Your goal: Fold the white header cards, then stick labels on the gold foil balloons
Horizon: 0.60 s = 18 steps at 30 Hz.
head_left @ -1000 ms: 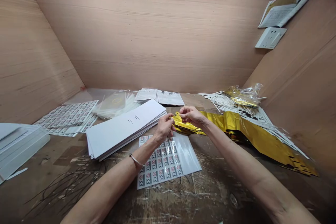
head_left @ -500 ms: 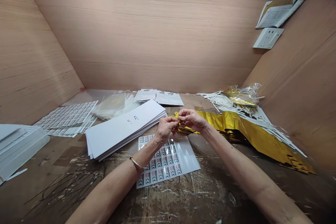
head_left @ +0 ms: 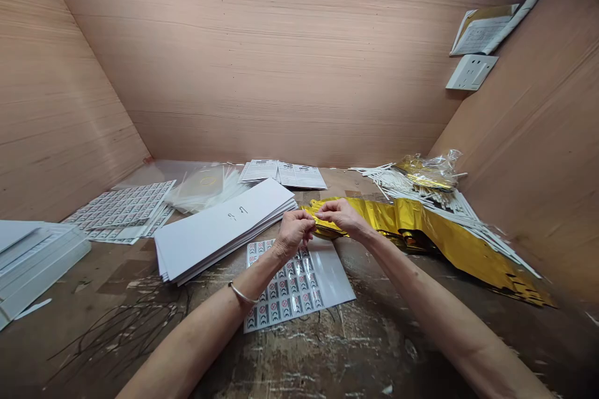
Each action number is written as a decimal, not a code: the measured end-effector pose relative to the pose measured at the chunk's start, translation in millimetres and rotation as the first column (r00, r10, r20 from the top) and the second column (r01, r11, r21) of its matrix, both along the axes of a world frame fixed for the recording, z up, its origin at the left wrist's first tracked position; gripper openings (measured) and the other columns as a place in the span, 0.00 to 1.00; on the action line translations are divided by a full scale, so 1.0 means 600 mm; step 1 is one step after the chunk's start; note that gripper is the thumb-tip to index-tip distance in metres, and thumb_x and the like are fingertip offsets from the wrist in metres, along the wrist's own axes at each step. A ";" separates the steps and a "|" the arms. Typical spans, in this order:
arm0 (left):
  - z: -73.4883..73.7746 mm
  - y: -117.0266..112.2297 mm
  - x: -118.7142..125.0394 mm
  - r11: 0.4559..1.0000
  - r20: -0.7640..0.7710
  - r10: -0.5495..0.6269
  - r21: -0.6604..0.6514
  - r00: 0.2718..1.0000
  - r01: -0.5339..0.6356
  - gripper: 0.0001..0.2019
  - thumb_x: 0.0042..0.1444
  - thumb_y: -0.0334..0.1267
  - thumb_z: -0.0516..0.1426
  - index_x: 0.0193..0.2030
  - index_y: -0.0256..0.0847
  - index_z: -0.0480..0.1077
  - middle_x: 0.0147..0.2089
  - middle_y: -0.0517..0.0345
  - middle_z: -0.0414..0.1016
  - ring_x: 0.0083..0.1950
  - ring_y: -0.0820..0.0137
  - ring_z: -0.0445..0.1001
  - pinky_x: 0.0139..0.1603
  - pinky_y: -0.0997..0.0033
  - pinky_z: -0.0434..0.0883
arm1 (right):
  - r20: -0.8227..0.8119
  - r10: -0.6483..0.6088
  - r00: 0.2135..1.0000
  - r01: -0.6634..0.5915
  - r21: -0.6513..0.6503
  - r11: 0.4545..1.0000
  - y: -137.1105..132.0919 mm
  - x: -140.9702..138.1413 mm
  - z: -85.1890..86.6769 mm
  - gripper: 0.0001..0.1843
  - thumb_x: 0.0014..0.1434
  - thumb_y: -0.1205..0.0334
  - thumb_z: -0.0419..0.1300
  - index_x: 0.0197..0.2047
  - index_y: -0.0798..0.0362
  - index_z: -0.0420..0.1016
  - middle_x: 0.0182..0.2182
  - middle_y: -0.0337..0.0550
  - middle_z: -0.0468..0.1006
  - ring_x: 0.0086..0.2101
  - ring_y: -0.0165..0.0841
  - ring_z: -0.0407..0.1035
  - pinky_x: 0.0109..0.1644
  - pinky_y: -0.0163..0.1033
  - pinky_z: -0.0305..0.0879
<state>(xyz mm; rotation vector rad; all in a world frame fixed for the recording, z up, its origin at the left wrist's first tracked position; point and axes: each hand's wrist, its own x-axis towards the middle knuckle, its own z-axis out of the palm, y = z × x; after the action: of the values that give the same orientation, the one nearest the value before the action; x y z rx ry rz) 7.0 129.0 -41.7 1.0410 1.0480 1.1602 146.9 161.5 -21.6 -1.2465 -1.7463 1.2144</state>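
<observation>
The fingers of my left hand point(head_left: 296, 229) are pinched together at the left end of a long, flat stack of shiny gold foil point(head_left: 374, 215). My right hand point(head_left: 344, 215) lies over the same end, with thumb and forefinger closed on the foil close to the left fingertips. The exact bit of foil between the fingers is too small to make out. Beneath my left hand and wrist lies a sheet of CE-mark stickers point(head_left: 294, 290), partly covered by the forearm. A bangle point(head_left: 242, 294) is around my left wrist.
White card strips point(head_left: 224, 230) are stacked left of my hands. More sticker sheets point(head_left: 124, 209), clear plastic bags point(head_left: 206, 184) and printed leaflets point(head_left: 302, 176) lie behind. White sticks point(head_left: 463, 206) and a bagged gold piece point(head_left: 433, 171) are at right. A plastic tray point(head_left: 51, 262) stands far left.
My right fingertips have drawn slightly down and flattened over the foil. My left hand stays at nearly the same place. The view has shifted a little.
</observation>
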 end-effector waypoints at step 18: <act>-0.029 0.007 -0.030 0.976 -0.244 0.127 -0.142 0.961 -0.165 0.06 0.45 0.33 0.50 0.22 0.35 0.63 0.16 0.62 0.65 0.09 0.81 0.56 0.08 0.82 0.47 | 0.488 -0.276 0.828 0.218 0.174 0.960 0.102 -0.019 -0.042 0.07 0.41 0.63 0.62 0.18 0.58 0.72 0.30 0.45 0.75 0.38 0.37 0.66 0.38 0.35 0.57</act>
<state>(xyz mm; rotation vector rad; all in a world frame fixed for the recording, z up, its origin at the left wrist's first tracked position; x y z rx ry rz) -11.1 133.0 -58.9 1.0005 1.4023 1.0676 135.4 222.6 -46.6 -1.7789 -1.8977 0.6564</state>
